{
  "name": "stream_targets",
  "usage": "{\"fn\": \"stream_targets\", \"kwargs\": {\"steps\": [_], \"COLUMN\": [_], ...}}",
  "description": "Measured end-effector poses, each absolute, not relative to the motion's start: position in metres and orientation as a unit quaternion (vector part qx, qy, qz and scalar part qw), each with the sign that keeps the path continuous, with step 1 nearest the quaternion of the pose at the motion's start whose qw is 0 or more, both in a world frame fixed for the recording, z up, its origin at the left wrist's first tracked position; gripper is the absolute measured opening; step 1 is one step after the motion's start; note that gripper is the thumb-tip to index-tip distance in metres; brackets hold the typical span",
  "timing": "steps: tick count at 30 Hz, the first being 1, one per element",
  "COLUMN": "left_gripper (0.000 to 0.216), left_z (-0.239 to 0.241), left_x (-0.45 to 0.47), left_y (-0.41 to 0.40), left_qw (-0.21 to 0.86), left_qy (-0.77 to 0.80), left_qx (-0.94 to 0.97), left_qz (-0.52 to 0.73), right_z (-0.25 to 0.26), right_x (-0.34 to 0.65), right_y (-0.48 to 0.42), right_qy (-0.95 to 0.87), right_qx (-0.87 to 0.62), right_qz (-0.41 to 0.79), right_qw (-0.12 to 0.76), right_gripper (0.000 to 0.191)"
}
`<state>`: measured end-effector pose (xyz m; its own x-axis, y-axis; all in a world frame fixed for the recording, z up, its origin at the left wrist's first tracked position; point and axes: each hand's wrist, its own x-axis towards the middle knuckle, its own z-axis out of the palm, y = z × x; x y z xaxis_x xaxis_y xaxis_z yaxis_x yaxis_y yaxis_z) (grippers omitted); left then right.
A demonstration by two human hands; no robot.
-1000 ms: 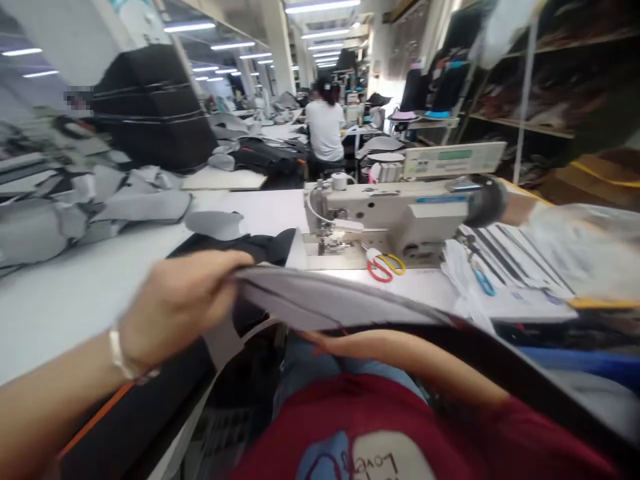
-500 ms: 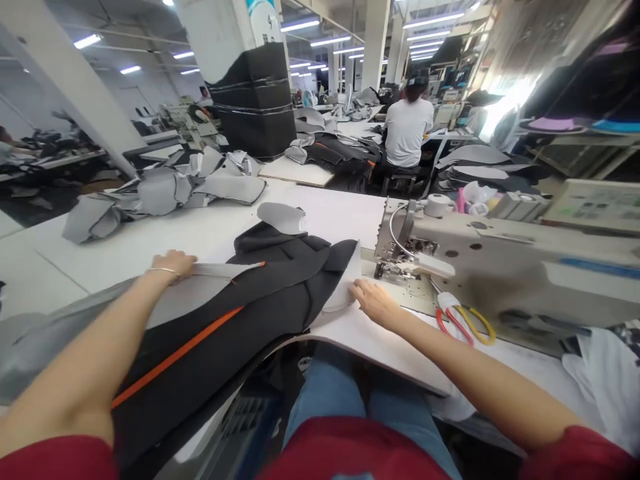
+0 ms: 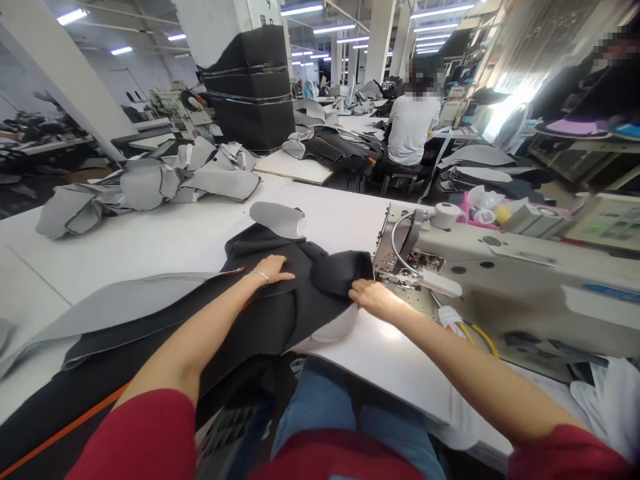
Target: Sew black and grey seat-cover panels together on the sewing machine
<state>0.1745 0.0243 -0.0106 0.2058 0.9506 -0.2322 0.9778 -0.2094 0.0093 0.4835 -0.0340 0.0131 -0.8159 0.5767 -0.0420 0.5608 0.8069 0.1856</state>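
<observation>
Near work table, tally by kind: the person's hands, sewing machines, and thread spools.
Hands: 2 (left hand, right hand)
Sewing machine: 1
Thread spool: 1
Total: 4

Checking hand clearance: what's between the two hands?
In the head view, a black padded panel with a raised folded section lies between the left hand, resting on the panel, and the right hand, which meets the fold.

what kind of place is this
Most likely a sewing factory: an industrial sewing machine stands at a white worktable, cut grey fabric panels lie heaped nearby, and a co-worker sits at another station.
</observation>
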Motion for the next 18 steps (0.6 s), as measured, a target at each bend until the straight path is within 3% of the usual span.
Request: {"fn": "stream_targets", "kwargs": {"steps": [6, 10, 12, 15, 18], "left_gripper": [0.067, 0.052, 0.048, 0.044, 0.033], "left_z": [-0.006, 0.063, 0.107, 0.142, 0.119], "left_x": [0.163, 0.151, 0.161, 0.209, 0.277], "left_y": [-0.012, -0.016, -0.019, -0.030, -0.042], "left_qw": [0.079, -0.030, -0.120, -0.201, -0.127], "left_qy": [0.640, 0.692, 0.716, 0.669, 0.563], "left_qx": [0.746, 0.700, 0.679, 0.715, 0.815], "left_qz": [-0.167, -0.173, -0.114, -0.025, -0.050], "right_z": [-0.009, -0.012, -0.011, -0.012, -0.022], "right_x": [0.502, 0.502, 0.493, 0.472, 0.455], "right_y": [-0.076, -0.051, -0.036, -0.026, -0.035], "right_qy": [0.958, 0.956, 0.945, 0.923, 0.927], "right_qx": [0.281, 0.289, 0.321, 0.375, 0.371], "right_qz": [0.030, -0.004, -0.027, -0.051, -0.048], "right_qw": [0.055, 0.054, 0.064, 0.067, 0.020], "right_gripper": [0.018, 0.077, 0.094, 0.089, 0.066]}}
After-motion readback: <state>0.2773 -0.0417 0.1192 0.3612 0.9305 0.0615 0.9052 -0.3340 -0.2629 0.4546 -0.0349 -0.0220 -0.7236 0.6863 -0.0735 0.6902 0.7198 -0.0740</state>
